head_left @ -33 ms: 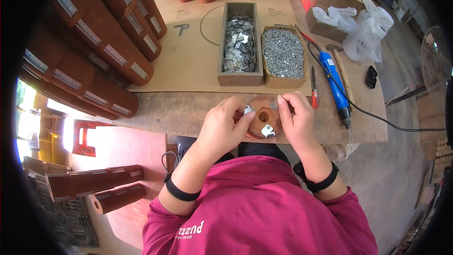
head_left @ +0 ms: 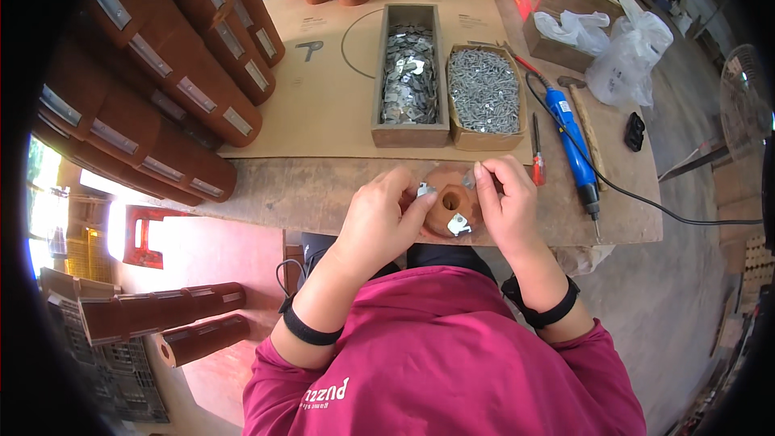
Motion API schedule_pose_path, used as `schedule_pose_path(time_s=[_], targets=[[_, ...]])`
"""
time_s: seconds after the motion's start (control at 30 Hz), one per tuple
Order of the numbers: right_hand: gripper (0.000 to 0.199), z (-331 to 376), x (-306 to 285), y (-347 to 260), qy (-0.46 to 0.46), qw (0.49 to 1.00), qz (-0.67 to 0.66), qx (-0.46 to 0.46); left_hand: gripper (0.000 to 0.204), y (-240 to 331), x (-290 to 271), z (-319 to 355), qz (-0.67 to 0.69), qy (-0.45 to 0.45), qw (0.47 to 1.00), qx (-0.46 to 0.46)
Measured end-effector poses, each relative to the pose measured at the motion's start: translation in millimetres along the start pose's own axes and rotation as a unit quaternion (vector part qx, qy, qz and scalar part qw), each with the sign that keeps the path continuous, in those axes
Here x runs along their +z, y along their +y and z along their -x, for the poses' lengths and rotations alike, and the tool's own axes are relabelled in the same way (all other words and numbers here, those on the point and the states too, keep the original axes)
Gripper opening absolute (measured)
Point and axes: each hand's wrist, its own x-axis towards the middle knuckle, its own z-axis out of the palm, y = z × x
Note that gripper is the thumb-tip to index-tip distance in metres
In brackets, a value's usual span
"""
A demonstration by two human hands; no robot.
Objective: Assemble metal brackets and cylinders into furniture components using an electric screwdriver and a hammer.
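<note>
A reddish-brown cylinder (head_left: 446, 220) with a round hole in its middle stands on end at the table's front edge, between my hands. One shiny metal clip (head_left: 458, 224) lies on its top face near the front. At the cylinder's left rim, my left hand (head_left: 386, 208) pinches a small metal plate (head_left: 424, 190) between thumb and fingers. Across from it, my right hand (head_left: 506, 198) is closed at the right rim, thumb and fingertips on another small greyish metal piece (head_left: 469, 180), partly hidden by the fingers.
Beyond the cylinder are a wooden box (head_left: 410, 136) of metal plates and a carton (head_left: 489, 142) of screws. To the right lie a screwdriver (head_left: 538, 163), a blue corded electric screwdriver (head_left: 571, 136) and a hammer (head_left: 588, 125). Stacked brown cylinders (head_left: 173, 85) crowd the left.
</note>
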Motion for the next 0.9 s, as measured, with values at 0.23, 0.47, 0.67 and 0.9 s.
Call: schedule_pose_path(time_s=[0.23, 0.47, 0.67, 0.9], targets=[[0.008, -4, -3, 5, -0.017, 1.000, -0.019, -0.007, 0.019, 1, 0, 3, -0.006, 0.010, 0.998, -0.061], [0.030, -12, -45, 52, -0.033, 0.975, 0.202, 0.088, 0.019, 15, -9, 5, -0.049, 0.035, 0.998, 0.021], [0.048, 4, -56, 77, -0.190, 0.884, 0.348, 0.247, 0.044, 17, 4, 9, -0.092, 0.001, 0.971, 0.223], [0.042, 18, -59, 85, -0.104, 0.941, 0.232, 0.225, 0.043, 14, 17, 13, -0.096, -0.020, 0.967, 0.234]])
